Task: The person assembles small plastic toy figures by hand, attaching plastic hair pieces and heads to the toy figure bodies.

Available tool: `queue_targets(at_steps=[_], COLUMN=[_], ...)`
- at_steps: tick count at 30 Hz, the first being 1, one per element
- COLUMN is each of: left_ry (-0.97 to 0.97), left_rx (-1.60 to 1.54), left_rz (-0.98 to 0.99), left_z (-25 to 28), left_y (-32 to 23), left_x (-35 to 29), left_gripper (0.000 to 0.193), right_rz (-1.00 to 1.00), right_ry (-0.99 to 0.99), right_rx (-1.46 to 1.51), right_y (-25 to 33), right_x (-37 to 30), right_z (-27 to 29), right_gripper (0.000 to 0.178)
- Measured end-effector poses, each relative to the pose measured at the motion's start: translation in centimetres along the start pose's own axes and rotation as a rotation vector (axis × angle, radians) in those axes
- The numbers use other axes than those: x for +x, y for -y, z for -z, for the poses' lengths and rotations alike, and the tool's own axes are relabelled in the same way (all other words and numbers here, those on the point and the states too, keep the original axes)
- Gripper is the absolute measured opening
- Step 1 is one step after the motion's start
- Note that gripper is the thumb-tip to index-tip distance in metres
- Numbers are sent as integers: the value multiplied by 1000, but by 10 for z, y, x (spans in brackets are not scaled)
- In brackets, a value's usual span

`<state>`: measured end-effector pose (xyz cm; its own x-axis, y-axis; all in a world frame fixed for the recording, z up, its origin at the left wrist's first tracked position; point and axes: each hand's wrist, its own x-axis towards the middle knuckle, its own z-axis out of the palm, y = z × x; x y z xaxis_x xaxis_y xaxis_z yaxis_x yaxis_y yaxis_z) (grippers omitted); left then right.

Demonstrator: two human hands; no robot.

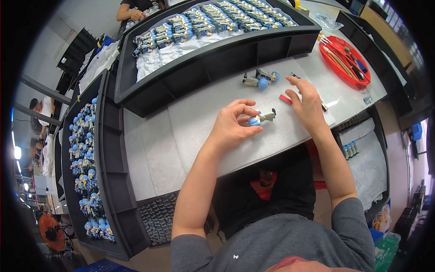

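My left hand (233, 123) is closed round the head end of a small blue-haired figurine (268, 116), held between thumb and fingers just above the white work surface. Its greyish legs and dark feet point to the right. To the right, my right hand (306, 102) is raised with thumb and fingers apart and nothing between them. A red stick-like piece (285, 99) shows beside its thumb, partly hidden by the hand. Beyond both hands, two more blue-haired figurines (263, 83) lie close together on the white work surface (195, 120).
A black crate (217, 61) with rows of figurines on white wrapping stands at the back. Another black crate (120, 181) of figurines is on the left. A red oval tray (325, 53) holds brushes and tools. At lower right, a padded crate (369, 170) holds several figurines.
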<state>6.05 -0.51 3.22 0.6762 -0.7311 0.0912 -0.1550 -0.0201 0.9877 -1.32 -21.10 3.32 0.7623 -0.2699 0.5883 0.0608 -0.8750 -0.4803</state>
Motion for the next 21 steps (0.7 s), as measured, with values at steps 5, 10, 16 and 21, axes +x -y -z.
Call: queue_targets(at_steps=[5,10,16,21], left_ry=[46,82,71,61], left_rx=[-101,-108,-16,55], left_rz=[19,-26,-32,12], left_z=[4,1,0,0], left_y=[5,5,3,3], left_x=[1,2,4,6], left_gripper=[28,27,28,30], right_rz=[-4,72,50,50], right_ry=[146,257,234,42], right_rx=[352,365,391,213], right_y=[27,32,28,13], right_x=[-17,-33,-37,-28], right_z=[13,0,0,3], right_gripper=[33,41,34,23])
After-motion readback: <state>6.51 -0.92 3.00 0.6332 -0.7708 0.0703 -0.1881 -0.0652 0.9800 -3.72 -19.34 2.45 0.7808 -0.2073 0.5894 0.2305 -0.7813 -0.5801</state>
